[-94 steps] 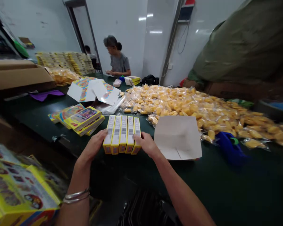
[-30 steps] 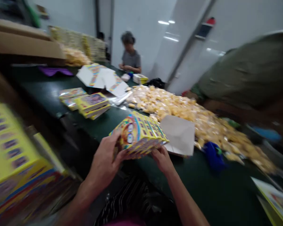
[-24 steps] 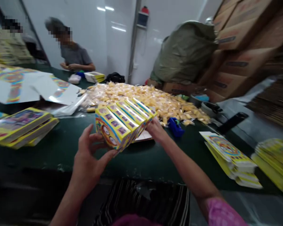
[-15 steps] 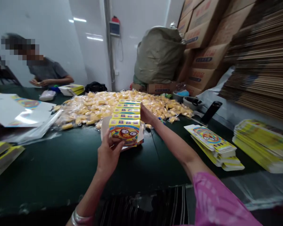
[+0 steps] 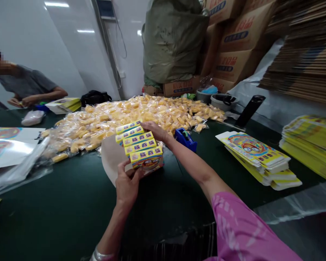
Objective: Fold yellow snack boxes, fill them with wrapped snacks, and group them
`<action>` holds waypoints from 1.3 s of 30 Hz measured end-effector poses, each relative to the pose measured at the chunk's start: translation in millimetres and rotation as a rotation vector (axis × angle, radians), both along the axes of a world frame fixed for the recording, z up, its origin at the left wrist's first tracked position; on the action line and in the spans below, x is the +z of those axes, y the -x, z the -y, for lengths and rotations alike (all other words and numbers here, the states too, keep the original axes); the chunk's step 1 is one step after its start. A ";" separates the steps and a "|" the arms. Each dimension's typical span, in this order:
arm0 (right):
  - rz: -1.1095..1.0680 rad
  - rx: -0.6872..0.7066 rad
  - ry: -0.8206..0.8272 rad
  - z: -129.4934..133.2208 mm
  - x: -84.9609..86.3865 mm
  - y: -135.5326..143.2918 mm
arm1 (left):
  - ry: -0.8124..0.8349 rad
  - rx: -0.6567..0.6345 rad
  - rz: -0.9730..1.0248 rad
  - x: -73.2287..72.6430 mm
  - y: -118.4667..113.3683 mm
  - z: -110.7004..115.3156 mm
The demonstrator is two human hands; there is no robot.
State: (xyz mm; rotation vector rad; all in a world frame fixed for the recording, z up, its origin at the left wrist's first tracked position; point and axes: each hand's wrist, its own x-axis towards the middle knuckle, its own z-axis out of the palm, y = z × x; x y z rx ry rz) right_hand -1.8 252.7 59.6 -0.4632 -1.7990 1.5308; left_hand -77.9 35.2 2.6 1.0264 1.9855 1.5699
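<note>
A row of several small yellow printed boxes (image 5: 139, 144) stands on a curved pale sheet of card (image 5: 110, 159) over the dark green table (image 5: 70, 203). My left hand (image 5: 127, 183) grips the near box at its lower left corner, thumb on its front and fingers at its side. At the far end of the row, my right hand (image 5: 155, 131) is closed against the back box; some of its fingers are hidden behind it. Just right of my right wrist sits a blue tape dispenser (image 5: 185, 139).
Beyond the boxes spreads a heap of wrapped yellow pieces (image 5: 141, 108). Flattened printed cartons (image 5: 256, 152) lie at the right, near a black cylinder (image 5: 250, 110). Printed sheets (image 5: 13, 145) lie at the left. Another person (image 5: 29, 85) sits across the table.
The box row has turned askew, its far end shifting left with my right hand. More of the pale card shows at left, and the tape dispenser has come into sight. The camera view has shifted.
</note>
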 end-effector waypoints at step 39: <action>-0.074 -0.446 0.377 81.2 -102.5 -38.2 | -0.226 -0.265 0.656 3.9 8.2 -80.3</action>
